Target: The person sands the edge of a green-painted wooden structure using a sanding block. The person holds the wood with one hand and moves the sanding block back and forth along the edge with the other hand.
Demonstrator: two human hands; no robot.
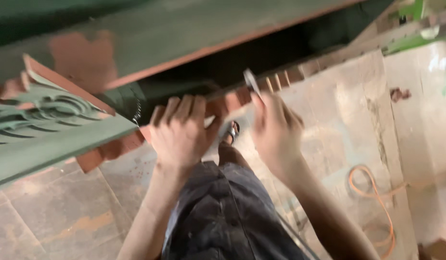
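The person stands over a long wooden piece (112, 72), painted green with patches of red-brown showing through, that runs across the room from lower left to upper right. Along its lower edge is a row of small red-brown blocks (276, 81), like teeth, and at the left end there is carved scrollwork (45, 113) in green. The left hand (182, 132) lies flat on that lower edge, fingers spread and curled over the blocks, pressing rather than clasping anything. The right hand (276, 130) is just beside it, closed around a thin metal tool (252, 82) whose pale blade sticks up from the fist and meets the toothed edge; the hand is blurred, so what kind of tool it is I cannot tell. Between the two hands, far below, a foot in a sandal (231, 132) shows on the floor, and the person's dark shorts (223, 212) fill the bottom middle. The floor (64, 216) is stone slabs, dusty and stained. An orange hose (377, 192) loops over it at the right, well apart from the hands, and something green (410, 14) sits at the top right corner.
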